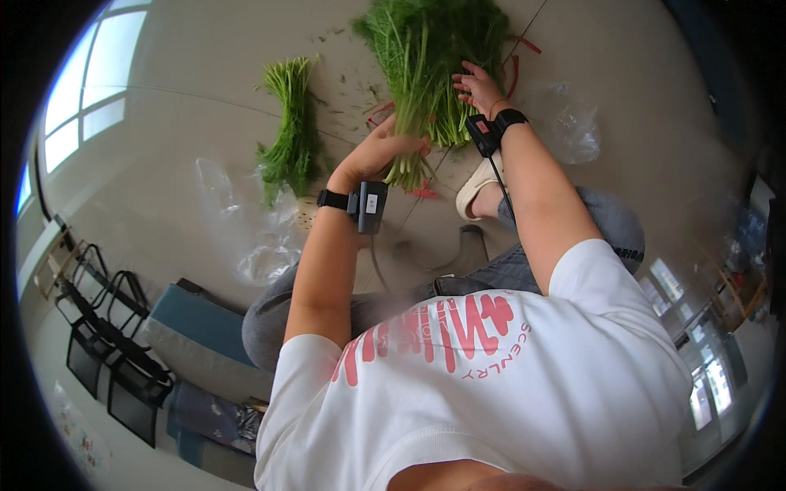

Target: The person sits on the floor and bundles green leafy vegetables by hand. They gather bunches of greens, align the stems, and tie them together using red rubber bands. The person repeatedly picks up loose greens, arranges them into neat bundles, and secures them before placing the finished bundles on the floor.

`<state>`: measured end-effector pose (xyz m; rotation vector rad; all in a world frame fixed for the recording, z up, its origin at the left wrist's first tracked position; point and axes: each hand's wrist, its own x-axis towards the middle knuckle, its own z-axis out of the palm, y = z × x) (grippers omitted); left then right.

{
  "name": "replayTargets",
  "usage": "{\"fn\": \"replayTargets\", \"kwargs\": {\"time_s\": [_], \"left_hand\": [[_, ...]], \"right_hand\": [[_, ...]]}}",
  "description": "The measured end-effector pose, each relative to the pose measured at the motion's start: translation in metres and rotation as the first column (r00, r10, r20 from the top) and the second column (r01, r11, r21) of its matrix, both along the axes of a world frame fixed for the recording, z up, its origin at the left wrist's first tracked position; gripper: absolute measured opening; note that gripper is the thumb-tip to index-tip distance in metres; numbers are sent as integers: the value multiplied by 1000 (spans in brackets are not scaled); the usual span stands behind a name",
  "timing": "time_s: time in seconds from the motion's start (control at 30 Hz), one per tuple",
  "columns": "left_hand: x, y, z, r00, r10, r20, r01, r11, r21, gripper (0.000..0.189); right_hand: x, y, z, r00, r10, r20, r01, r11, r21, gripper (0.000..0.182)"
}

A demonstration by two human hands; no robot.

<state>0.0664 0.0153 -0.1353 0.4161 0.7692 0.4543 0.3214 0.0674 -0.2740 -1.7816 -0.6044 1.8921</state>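
Note:
My left hand (pixel 384 147) is closed around the stems of a bunch of feathery, dill-like greens (pixel 408 92), with the cut stem ends sticking out below the fist. Fronds of this bunch reach up over a larger pile of the same greens (pixel 473 30). Beside that pile is my right hand (pixel 481 89), its fingers apart and nothing held in it. Whether its fingertips touch the stems I cannot tell. A separate bunch of greens (pixel 291 123) lies on the floor to the left, stem ends pointing away from me. Both wrists carry a strapped black device with a cable.
Red strips (pixel 514 73) lie by the pile's right side. Clear plastic bags (pixel 565 123) rest on the tiled floor to the right and the left. Leaf scraps (pixel 344 104) are scattered between the bunches. My cream clog (pixel 482 184) is close below; folding chairs (pixel 113 331) stand at lower left.

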Motion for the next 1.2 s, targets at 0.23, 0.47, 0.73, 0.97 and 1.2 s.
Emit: {"fn": "replayTargets", "kwargs": {"time_s": [0.23,0.47,0.73,0.97,1.2], "left_hand": [[-4,2,31,998,0,-63,1,1000,14,40],[-9,-9,23,994,-14,-110,17,1000,25,42],[-5,-15,52,992,-15,-122,23,998,66,50],[-16,7,77,993,34,-113,-25,997,77,50],[-11,0,86,990,114,-80,-104,988,114,47]], "right_hand": [[-2,-14,-76,904,16,427,-163,936,311,40],[-38,-17,-12,791,5,612,-295,879,374,23],[-44,0,19,469,321,823,-584,812,16,31],[-49,8,-14,456,235,858,-488,873,21,26],[-35,6,11,479,352,804,-586,811,-7,30]]}}
